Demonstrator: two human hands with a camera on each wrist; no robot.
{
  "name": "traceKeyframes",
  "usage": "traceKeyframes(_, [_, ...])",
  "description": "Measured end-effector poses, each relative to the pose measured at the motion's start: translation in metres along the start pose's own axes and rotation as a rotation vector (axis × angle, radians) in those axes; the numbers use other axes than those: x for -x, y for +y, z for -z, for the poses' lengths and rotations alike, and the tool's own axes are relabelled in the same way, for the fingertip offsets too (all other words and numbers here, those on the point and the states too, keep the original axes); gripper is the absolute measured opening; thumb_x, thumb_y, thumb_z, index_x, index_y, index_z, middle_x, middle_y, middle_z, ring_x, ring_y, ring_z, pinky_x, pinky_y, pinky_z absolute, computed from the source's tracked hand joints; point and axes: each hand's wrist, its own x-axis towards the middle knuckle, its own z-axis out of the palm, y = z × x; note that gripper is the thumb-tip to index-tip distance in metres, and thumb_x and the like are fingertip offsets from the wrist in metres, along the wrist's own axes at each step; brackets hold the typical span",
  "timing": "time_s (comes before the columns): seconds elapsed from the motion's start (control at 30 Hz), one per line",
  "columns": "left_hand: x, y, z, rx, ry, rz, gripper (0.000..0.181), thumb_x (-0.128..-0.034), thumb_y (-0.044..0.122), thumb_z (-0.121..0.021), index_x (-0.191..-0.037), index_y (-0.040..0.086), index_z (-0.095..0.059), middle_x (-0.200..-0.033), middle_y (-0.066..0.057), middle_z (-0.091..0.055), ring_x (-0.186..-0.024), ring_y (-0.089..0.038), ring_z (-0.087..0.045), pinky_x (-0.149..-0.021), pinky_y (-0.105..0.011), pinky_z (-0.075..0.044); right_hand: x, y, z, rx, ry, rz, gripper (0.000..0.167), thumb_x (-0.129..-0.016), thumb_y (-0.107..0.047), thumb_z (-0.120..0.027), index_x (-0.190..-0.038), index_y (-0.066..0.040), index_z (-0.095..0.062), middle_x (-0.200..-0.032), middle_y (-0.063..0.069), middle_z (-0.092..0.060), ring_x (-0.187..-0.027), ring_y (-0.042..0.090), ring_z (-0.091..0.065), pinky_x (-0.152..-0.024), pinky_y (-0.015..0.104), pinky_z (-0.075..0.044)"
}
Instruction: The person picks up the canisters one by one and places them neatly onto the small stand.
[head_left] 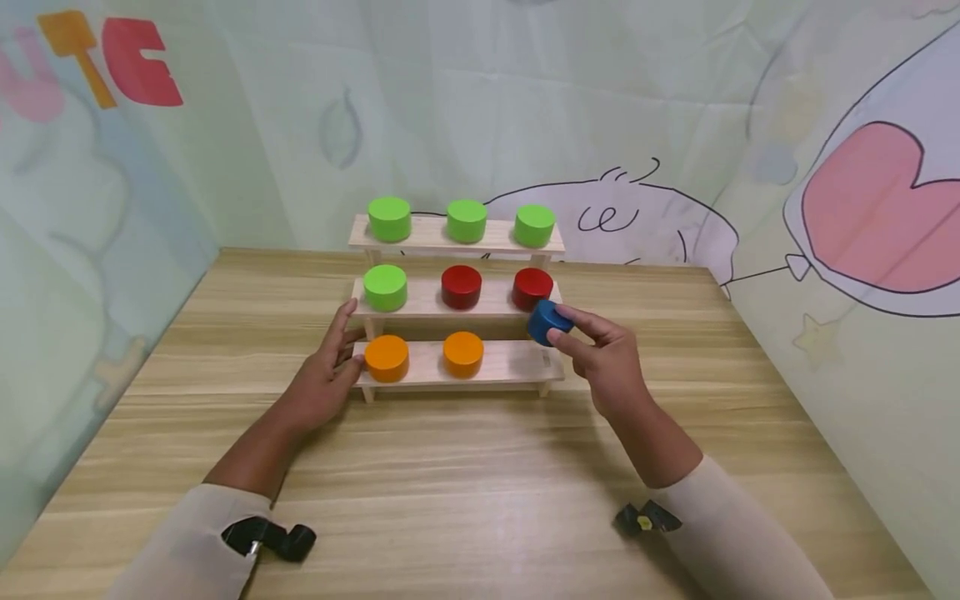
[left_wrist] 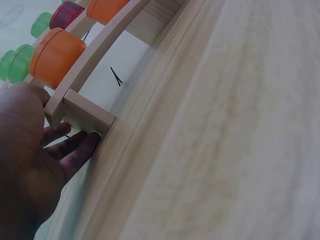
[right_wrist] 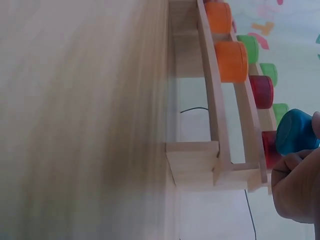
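My right hand [head_left: 611, 367] pinches a blue cylinder-shaped block [head_left: 547, 323] between thumb and fingers. The block is held tilted above the right end of the lowest step of a three-step wooden stand [head_left: 513, 362], just in front of a red block [head_left: 532, 287]. At the stand's left end, my left hand [head_left: 318, 387] grips it, with the thumb by an orange block [head_left: 387, 358]. In the left wrist view its fingers curl beside the stand's leg [left_wrist: 87, 111]. Another orange block [head_left: 462, 354] sits on the lowest step. In the right wrist view the blue block [right_wrist: 295, 132] is above the stand.
Three green blocks, one of them at the centre [head_left: 467, 221], stand on the top step. The middle step bears a green block [head_left: 386, 287] and two red ones, one in its middle [head_left: 461, 287]. The stand rests on a wood-grain table [head_left: 450, 492] before a printed cloth backdrop [head_left: 480, 108].
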Motion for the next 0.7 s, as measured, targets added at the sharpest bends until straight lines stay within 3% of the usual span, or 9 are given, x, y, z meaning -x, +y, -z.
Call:
traceKeyframes(0.13, [0.0, 0.0, 0.0, 0.0, 0.0, 0.005, 0.082, -0.1167, 0.016, -0.041, -0.174, 0.047, 0.01, -0.173, -0.032, -0.034, -0.152, -0.059, -0.047, -0.119, -0.072, -0.044, 0.001, 0.004, -0.005, 0.04, -0.019, -0.04, 0.044, -0.1, -0.012, -0.081, -0.143, -0.014, -0.074, -0.155, 0.003, -0.066, -0.068, 0.013, -0.044, -0.059, 0.021, -0.034])
traceKeyframes(0.33, [-0.001, 0.0, -0.001, -0.002, 0.002, 0.0, 0.084, -0.1166, 0.015, -0.042, -0.174, 0.046, 0.009, -0.173, -0.032, -0.036, -0.151, -0.058, -0.048, -0.12, -0.072, -0.042, 0.001, 0.008, -0.008, 0.075, -0.02, -0.087, 0.047, -0.096, -0.008, -0.084, -0.142, -0.016, -0.075, -0.158, 0.0, -0.064, -0.075, 0.013, -0.049, -0.06, 0.019, -0.037])
traceKeyframes(0.4, [-0.001, 0.0, 0.0, -0.004, 0.006, -0.016, 0.084, -0.1163, 0.014, -0.043, -0.175, 0.042, 0.008, -0.172, -0.032, -0.038, -0.149, -0.058, -0.05, -0.119, -0.072, -0.043, 0.0, 0.009, -0.009, 0.087, -0.023, -0.1, 0.048, -0.095, -0.007, -0.085, -0.141, -0.017, -0.076, -0.158, -0.001, -0.064, -0.085, 0.014, -0.053, -0.06, 0.019, -0.037])
traceKeyframes(0.53, [0.0, -0.002, 0.0, -0.007, 0.015, -0.035, 0.084, -0.1159, 0.012, -0.044, -0.176, 0.041, 0.007, -0.17, -0.032, -0.04, -0.148, -0.058, -0.052, -0.119, -0.072, -0.043, -0.003, 0.012, -0.009, 0.117, -0.043, -0.131, 0.049, -0.094, -0.006, -0.086, -0.14, -0.018, -0.077, -0.159, -0.002, -0.063, -0.123, 0.02, -0.054, -0.064, 0.02, -0.04])
traceKeyframes(0.7, [0.0, -0.003, 0.0, -0.009, 0.016, -0.03, 0.084, -0.116, 0.012, -0.043, -0.175, 0.043, 0.007, -0.171, -0.032, -0.039, -0.149, -0.058, -0.05, -0.12, -0.072, -0.042, -0.003, 0.014, -0.01, 0.158, -0.072, -0.156, 0.049, -0.092, -0.007, -0.088, -0.139, -0.02, -0.078, -0.162, -0.002, -0.061, -0.144, 0.026, -0.051, -0.072, 0.021, -0.049])
